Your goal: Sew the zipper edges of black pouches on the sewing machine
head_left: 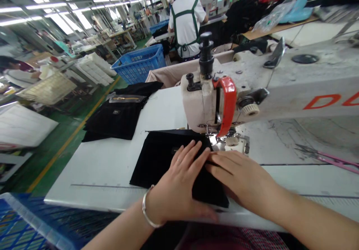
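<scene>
A black fabric piece (157,156) lies flat on the white table (106,167) under the head of a cream sewing machine (280,81) with a red guard (228,104). My left hand (179,182), with a silver bracelet on the wrist, presses flat on the fabric, fingers pointing toward the needle. My right hand (238,175) lies flat beside it, fingertips on the fabric's right edge near the presser foot (221,139). Neither hand grips anything.
A stack of black fabric pieces (114,117) sits at the table's far left. Pink-handled scissors (328,158) lie to the right. A blue basket (140,63) stands on the floor beyond; another blue crate (17,227) is at lower left. A person in a white shirt and green apron (186,18) works ahead.
</scene>
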The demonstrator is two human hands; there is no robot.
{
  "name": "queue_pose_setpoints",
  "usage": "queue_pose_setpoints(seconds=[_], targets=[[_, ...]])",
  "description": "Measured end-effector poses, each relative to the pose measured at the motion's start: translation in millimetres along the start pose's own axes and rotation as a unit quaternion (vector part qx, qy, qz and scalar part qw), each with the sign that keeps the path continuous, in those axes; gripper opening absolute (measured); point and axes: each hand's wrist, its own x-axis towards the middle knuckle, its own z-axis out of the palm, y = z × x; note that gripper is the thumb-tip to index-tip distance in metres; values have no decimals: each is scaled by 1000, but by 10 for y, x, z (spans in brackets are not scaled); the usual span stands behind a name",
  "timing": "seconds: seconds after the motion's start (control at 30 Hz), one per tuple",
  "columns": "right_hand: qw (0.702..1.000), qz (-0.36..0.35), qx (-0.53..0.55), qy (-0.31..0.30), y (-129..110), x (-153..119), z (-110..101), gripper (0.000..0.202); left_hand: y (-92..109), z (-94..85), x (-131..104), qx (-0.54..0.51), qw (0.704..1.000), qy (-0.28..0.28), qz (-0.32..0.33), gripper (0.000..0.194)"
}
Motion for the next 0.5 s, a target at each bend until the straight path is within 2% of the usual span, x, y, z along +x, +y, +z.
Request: queue_pose_setpoints(seconds=[0.03, 0.07, 0.13, 0.2, 0.27, 0.3, 0.37, 0.4, 0.47, 0.5], targets=[[1000, 2, 9, 1, -54, -23, -30, 31, 45, 28, -87, 28, 1000, 3, -7, 114], [1000, 5, 24, 4, -102, -40, -59, 28, 68, 44, -169, 62, 998, 8, -17, 107], [997, 19, 74, 22, -170, -56, -103, 27, 34, 2, -308, 136, 990, 28, -23, 79], [991, 37, 123, 43, -215, -56, -118, 31, -73, -163, -414, 199, 978, 66, -4, 67], [988, 49, 142, 42, -255, -64, -106, 35, -155, -403, -494, 240, 964, 110, 11, 67], [989, 52, 137, 33, -272, -79, -98, 36, -158, -518, -524, 257, 960, 114, 3, 66], [993, 42, 114, 7, -280, -138, -101, 39, -66, -665, -557, 268, 961, 66, -11, 62], [994, 25, 106, -5, -257, -179, -119, 42, 16, -680, -557, 256, 966, 24, -4, 59], [996, -10, 89, -21, -137, -267, -194, 50, 194, -588, -517, 207, 977, -47, 31, 63], [997, -20, 74, -25, -40, -302, -242, 54, 266, -495, -479, 180, 981, -62, 49, 70]])
